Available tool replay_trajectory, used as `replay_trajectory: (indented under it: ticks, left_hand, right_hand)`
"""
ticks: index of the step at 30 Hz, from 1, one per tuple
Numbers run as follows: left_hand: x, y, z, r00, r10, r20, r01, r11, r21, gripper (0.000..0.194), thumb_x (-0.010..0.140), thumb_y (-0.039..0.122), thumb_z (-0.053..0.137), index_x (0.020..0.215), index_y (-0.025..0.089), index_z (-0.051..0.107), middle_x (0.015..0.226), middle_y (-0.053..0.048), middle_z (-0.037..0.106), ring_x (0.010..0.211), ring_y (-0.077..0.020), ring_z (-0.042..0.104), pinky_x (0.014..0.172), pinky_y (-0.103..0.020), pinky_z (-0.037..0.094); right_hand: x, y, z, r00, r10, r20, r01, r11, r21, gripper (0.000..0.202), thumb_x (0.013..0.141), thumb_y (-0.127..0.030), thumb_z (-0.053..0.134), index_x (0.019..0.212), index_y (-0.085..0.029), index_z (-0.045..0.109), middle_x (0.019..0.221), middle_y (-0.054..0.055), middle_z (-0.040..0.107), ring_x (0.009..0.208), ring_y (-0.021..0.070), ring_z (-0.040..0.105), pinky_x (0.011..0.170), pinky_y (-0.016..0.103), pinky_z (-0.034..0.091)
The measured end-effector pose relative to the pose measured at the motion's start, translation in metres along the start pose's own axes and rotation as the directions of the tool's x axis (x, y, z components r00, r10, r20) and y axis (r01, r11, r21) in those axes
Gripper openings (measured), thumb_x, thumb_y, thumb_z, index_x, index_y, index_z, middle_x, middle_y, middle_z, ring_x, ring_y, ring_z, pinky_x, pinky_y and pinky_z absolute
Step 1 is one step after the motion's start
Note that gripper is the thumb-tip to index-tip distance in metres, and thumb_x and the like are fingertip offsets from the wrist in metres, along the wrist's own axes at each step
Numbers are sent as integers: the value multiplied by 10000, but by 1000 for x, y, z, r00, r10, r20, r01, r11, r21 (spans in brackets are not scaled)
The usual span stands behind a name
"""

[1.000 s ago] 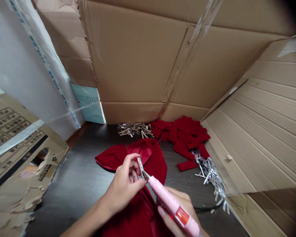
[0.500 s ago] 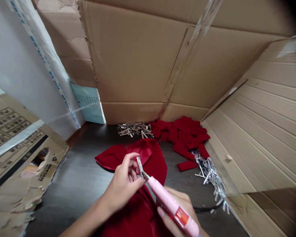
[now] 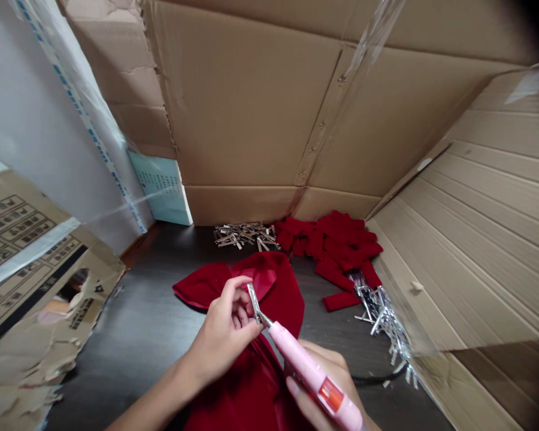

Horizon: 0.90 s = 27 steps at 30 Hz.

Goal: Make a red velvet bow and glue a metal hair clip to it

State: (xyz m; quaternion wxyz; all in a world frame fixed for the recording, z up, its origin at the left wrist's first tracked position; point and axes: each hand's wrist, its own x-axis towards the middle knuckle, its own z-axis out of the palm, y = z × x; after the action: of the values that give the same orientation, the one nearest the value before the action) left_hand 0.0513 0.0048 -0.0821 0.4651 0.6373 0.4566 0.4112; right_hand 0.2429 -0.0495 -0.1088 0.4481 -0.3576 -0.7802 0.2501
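Note:
My left hand [image 3: 231, 326] pinches a small silver metal hair clip [image 3: 254, 299] between thumb and fingertips, holding it tilted above the table. In my right hand [image 3: 326, 371] is a pink glue gun [image 3: 300, 362] with an orange-red switch, its metal tip touching or almost touching the clip's lower end. Whether glue is coming out is too small to tell. Beneath both hands lies a large dark red velvet bow [image 3: 278, 287], its tails running toward me and partly hidden by my hands.
Behind the bow is a pile of metal clips [image 3: 245, 234], beside a heap of red velvet strips [image 3: 345, 242]. Silver ties [image 3: 384, 314] lie along the right side. Cardboard walls [image 3: 251, 108] enclose the dark table [image 3: 135, 323]. A light blue booklet [image 3: 161, 185] leans at the back left.
The clip and my left fingertips have shifted very slightly left. The glue gun's tip stays at the clip's lower end, and everything else looks the same.

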Motion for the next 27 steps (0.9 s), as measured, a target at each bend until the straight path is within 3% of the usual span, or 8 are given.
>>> replay_trajectory:
  ticks: [10,17,27]
  left_hand:
    - [1,0,0,1000,-1,-5,1,1000,-5,514,755,200,647,1215,240,422,863,33,522,649,-91,526,603,-222,438]
    - [0,2,-1,1000,-15,-5,15,1000,-5,506,753,184,636,1209,234,423,862,32,522,657,-93,527,602,-223,433]
    - [1,4,0,1000,-16,-12,16,1000,-6,498,752,184,632,1202,229,423,846,33,522,644,-93,526,589,-223,428]
  right_hand:
    - [4,-5,-1,1000,5,6,-5,999,-33,166,884,-231,455,889,-159,605,636,27,538,537,141,505,513,242,425]
    - [2,-2,0,1000,-31,0,31,999,-41,176,880,-218,455,718,-178,511,614,19,510,528,130,487,502,233,414]
    - [3,-2,0,1000,-20,3,20,999,-38,180,904,-248,444,878,-160,600,610,18,509,506,133,484,487,233,424]
